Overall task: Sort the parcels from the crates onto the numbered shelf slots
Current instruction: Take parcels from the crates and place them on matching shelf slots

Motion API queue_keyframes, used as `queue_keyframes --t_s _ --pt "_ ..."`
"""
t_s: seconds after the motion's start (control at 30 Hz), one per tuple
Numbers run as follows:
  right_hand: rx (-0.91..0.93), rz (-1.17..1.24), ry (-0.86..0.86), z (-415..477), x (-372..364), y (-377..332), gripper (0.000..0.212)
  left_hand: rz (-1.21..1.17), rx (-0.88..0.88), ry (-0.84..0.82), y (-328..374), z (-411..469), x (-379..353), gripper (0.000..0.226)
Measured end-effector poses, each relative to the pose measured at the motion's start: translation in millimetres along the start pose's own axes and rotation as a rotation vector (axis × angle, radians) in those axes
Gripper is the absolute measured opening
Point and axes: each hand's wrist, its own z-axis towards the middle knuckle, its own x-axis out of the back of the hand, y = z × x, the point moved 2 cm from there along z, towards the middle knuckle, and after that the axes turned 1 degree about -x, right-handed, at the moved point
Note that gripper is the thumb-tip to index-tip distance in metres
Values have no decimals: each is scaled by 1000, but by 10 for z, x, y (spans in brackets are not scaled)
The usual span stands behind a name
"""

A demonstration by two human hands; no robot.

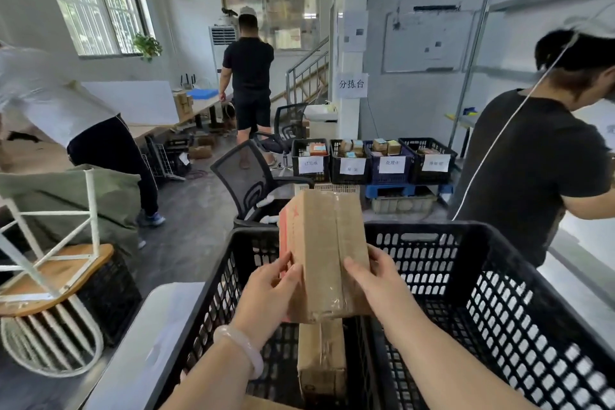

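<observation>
Big black lattice-walled crate filling the lower half of the view, open at the top. To the right, person in a black T-shirt, turned toward the right. To the left, person in a grey top, leaning over. Farther back, person in black shorts, facing away.

Above the middle of the crate, held parcel: a long brown cardboard box, upright and tilted a little to the left, clear tape down its front, red print on its left side too blurred to read. Both bare forearms reaching up from the bottom edge.

At the parcel's lower left edge, left hand gripping it, thumb on the front, fingers curled round the red side. At the lower right edge, right hand gripping it, thumb laid beside the tape, fingers wrapped behind.

Directly below, second parcel, also brown and taped, lying inside the crate.

Beyond, near the far wall, row of 4 small crates holding small boxes, each with a white label: "已完成" on the 1st from the left, "处理中" on the 3rd, the other 2 unreadable. On a pillar above them, paper sign reading "分拣台". Round the left wrist, pale bangle.
</observation>
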Motion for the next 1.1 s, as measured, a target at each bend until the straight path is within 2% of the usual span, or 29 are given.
queue_keyframes --t_s 0.07,0.13,0.17,0.27,0.3,0.4,0.43,0.5,0.57,0.63,0.73,0.83,0.9,0.97,1.03,1.1 --pt "70 -58 -12 -42 -39 -19 44 -235 63 -88 33 -11 -47 52" --pt "134 -87 -60 -125 -103 -66 26 -352 84 -66 7 6 -15 49" --pt "177 -120 -89 -173 -143 -96 25 -355 79 -31 -16 25 12 44" --pt "342 -310 -151 -281 -252 -123 44 -301 60 90 -73 57 67 32" --pt "385 -405 -158 -294 -276 -111 52 -319 61 101 -80 63 76 41" --pt "437 -648 -162 -329 -330 -100 58 -372 73 23 -88 89 76 114" --pt "456 -707 -165 -340 -352 -104 57 -383 59 -14 -86 95 73 128" --pt "514 -803 -169 -359 -404 -107 59 -413 47 -67 -81 105 70 140" --pt "526 -814 -177 -351 -431 -99 60 -477 87 -80 -101 104 66 142" --pt "495 -791 -140 -333 -431 -74 61 -573 130 -78 -151 101 55 133" --pt "454 -700 100 -298 -386 -12 70 -692 183 -69 -201 82 45 107" --pt "329 -447 268 -227 -293 3 89 -769 193 -54 -209 72 66 99" --pt "109 -202 243 -186 -240 -6 111 -809 164 -47 -199 80 48 91" --pt "-108 59 111 -189 -265 40 127 -858 158 -30 -191 77 -20 89" --pt "-188 246 -50 -195 -347 104 120 -900 169 -35 -209 62 -129 89" --pt "-149 306 -112 -171 -406 135 106 -912 186 -73 -233 41 -221 93"
